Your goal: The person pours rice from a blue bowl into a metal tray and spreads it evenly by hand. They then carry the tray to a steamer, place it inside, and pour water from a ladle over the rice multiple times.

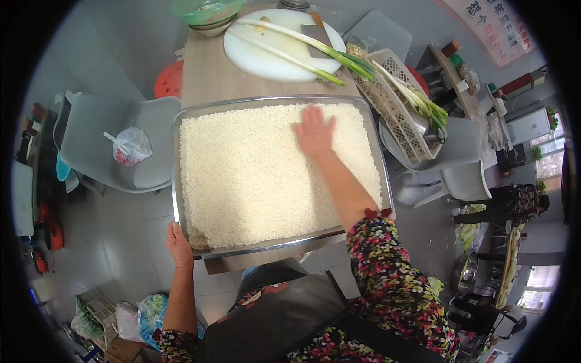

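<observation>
A rectangular metal tray point(177, 181) stands on a wooden table point(204, 81), spread with a layer of white grain that looks like rice point(254, 172). My left hand point(178, 242) grips the tray's rim at the near left corner. Over the upper right part of the grain is my right hand point(315, 131), palm down with the fingers spread and slightly blurred; it holds nothing. Beyond the tray lies a round white cutting board point(245, 54) with long scallions point(290, 34) and a cleaver point(317, 41) on it.
Bowls point(213, 31) stand at the table's far left corner. On the right, a plastic basket point(395, 122) holds scallions and metalware. A grey chair point(150, 118) at left bears a knotted plastic bag point(131, 145). Other people point(522, 204) are far off at right.
</observation>
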A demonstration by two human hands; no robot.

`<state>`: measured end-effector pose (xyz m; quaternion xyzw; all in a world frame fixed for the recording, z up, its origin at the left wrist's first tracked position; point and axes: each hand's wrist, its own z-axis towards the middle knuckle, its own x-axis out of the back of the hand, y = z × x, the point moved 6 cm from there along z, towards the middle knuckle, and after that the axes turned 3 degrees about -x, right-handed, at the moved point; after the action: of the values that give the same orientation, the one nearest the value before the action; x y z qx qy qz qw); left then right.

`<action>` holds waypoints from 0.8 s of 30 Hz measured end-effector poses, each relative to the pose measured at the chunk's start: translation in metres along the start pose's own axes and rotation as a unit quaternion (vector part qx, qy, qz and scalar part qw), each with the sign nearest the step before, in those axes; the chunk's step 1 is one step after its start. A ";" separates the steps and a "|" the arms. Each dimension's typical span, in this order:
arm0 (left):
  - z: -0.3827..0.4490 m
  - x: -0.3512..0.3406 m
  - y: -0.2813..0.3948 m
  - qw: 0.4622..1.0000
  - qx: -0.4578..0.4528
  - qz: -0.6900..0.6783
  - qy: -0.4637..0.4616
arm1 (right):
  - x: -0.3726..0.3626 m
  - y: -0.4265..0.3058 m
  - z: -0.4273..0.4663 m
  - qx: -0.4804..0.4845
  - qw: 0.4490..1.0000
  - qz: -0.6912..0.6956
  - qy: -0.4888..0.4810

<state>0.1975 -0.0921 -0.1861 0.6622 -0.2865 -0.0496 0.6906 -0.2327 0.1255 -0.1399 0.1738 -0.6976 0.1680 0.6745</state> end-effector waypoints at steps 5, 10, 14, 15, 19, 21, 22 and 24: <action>-0.004 0.000 0.020 0.999 -0.005 0.042 -0.026 | -0.006 0.100 -0.012 -0.110 0.992 0.056 0.003; -0.001 0.008 0.011 0.989 -0.060 0.121 0.054 | -0.004 0.062 -0.061 -0.060 0.992 0.100 0.044; -0.004 -0.001 0.017 0.999 -0.011 0.030 0.022 | -0.012 -0.042 -0.092 0.065 0.996 0.058 0.023; -0.004 0.002 0.016 0.999 -0.014 0.023 0.024 | -0.008 -0.075 -0.102 0.103 0.992 0.068 0.003; -0.005 -0.001 0.013 0.999 -0.016 -0.001 0.033 | -0.005 -0.178 -0.139 0.196 0.974 0.117 -0.018; -0.002 -0.003 0.007 0.999 -0.015 -0.023 0.021 | -0.002 -0.216 -0.156 0.236 0.963 0.129 -0.004; -0.002 -0.007 0.008 0.999 -0.002 -0.041 0.024 | 0.000 -0.230 -0.164 0.251 0.959 0.133 0.003; -0.001 -0.005 0.003 0.999 0.012 -0.050 0.016 | 0.000 -0.256 -0.189 0.324 0.939 0.107 -0.036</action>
<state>0.1928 -0.0881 -0.1847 0.6848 -0.2423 -0.0703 0.6836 0.0542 -0.0115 -0.1336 0.3135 -0.6436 0.4498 0.5340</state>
